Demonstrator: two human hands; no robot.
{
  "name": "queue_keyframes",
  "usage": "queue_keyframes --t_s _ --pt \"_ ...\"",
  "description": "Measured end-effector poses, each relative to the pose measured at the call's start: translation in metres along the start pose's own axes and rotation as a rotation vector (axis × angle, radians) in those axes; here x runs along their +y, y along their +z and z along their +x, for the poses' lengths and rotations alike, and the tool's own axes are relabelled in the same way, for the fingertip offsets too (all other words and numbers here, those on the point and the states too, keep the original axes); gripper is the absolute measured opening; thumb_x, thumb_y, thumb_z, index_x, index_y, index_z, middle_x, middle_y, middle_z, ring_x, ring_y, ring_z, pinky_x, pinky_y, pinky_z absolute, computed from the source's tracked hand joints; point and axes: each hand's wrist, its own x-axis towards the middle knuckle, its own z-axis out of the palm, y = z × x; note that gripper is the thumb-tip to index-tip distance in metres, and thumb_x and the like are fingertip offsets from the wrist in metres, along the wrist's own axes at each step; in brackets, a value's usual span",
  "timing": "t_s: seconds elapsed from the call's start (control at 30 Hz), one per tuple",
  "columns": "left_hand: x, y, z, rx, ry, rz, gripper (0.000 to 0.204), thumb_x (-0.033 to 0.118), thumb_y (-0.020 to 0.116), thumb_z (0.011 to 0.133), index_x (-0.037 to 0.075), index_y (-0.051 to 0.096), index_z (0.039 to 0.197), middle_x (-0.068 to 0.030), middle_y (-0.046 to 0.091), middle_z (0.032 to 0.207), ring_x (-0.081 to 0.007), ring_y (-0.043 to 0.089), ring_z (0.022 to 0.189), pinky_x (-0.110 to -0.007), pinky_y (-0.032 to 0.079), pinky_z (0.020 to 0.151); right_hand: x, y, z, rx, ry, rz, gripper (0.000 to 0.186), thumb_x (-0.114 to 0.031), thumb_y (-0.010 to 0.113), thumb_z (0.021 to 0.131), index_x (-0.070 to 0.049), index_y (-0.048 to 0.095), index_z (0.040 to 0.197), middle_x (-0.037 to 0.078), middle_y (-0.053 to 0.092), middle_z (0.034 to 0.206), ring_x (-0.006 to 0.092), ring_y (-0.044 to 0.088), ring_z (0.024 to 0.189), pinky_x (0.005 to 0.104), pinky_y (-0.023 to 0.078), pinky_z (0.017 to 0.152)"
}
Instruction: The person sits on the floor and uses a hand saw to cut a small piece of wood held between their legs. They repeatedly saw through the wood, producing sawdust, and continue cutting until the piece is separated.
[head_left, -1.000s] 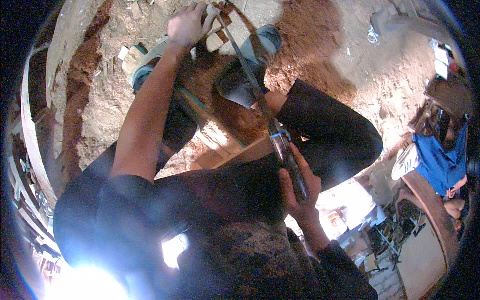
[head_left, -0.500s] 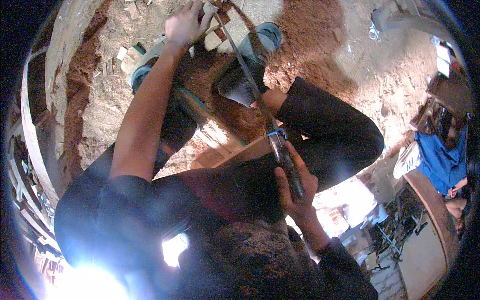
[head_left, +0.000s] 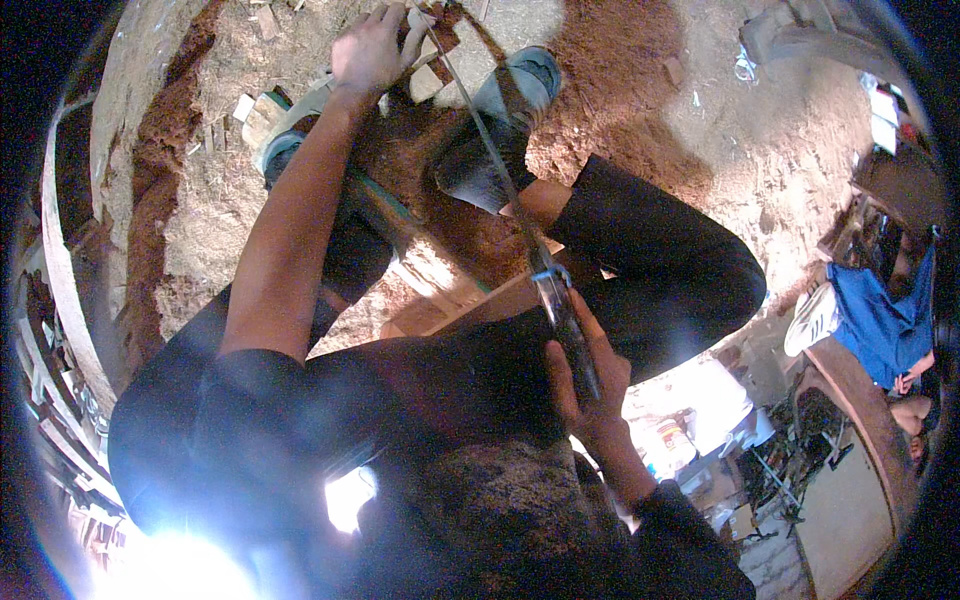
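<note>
Reddish dirt ground (head_left: 620,120), partly sunlit, spreads beneath a seated person's dark-clad legs (head_left: 670,270), with wood scraps (head_left: 265,115) scattered toward its left edge; above it a long narrow tool (head_left: 493,150) slants between the two hands, its thin shaft pointing toward the ground's far edge; the right hand (head_left: 605,395) is wrapped round the tool's dark handle (head_left: 565,325), thumb and forefinger on opposite sides, just behind a blue band (head_left: 550,272); the left hand (head_left: 372,55) is at the tool's far end, fingers bent, though I cannot tell whether they pinch the tip or something beside it; a wooden board (head_left: 495,303) shows between the legs, near the handle; by the ground's right edge is another person's blue garment (head_left: 885,325).
</note>
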Motion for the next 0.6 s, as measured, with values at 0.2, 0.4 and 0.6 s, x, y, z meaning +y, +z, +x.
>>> queue_keyframes --t_s 0.2,0.4,0.6 --pt "-0.002 -0.003 -0.001 -0.037 0.003 0.008 0.028 0.034 0.065 0.092 0.006 0.060 0.096 -0.0180 0.066 0.090 -0.0391 0.066 0.090 -0.049 0.052 0.080 -0.005 0.012 0.014 -0.011 0.002 0.021 0.052 -0.016 0.068 0.099 0.000 0.053 0.146 0.018 0.075 0.110 0.0188 0.075 0.081 0.0316 0.057 0.070" --pt "0.005 -0.009 0.002 -0.028 -0.048 -0.025 0.028 0.033 0.065 0.092 0.006 0.059 0.096 -0.0180 0.066 0.090 -0.0387 0.066 0.091 -0.050 0.052 0.082 0.003 0.008 0.006 0.021 -0.031 -0.081 0.053 -0.016 0.069 0.098 0.000 0.053 0.146 0.018 0.076 0.107 0.0150 0.072 0.078 0.0300 0.056 0.069" --pt "-0.004 0.000 0.000 0.076 0.102 0.016 0.030 0.034 0.065 0.093 0.005 0.062 0.098 -0.0193 0.067 0.092 -0.0402 0.065 0.089 -0.050 0.052 0.082 -0.005 0.007 0.007 -0.016 -0.001 0.030 0.052 -0.015 0.067 0.099 0.000 0.053 0.146 0.016 0.076 0.102 0.0132 0.070 0.075 0.0298 0.056 0.069"
